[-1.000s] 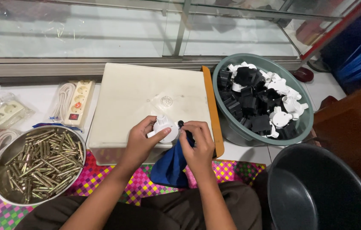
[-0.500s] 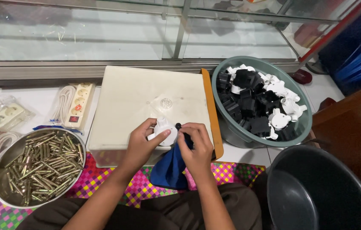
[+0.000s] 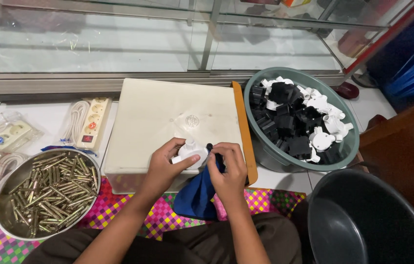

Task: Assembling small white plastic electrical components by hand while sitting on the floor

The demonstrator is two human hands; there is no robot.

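White round fitting [image 3: 191,152] gripped by left hand [image 3: 165,168]; right hand [image 3: 226,171] fingers clutch one blue cloth [image 3: 198,194]

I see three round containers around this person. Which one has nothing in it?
The dark bucket at the lower right: its inside shows bare. The green basin holds black and white plastic parts, and the steel bowl is full of brassy metal pieces.
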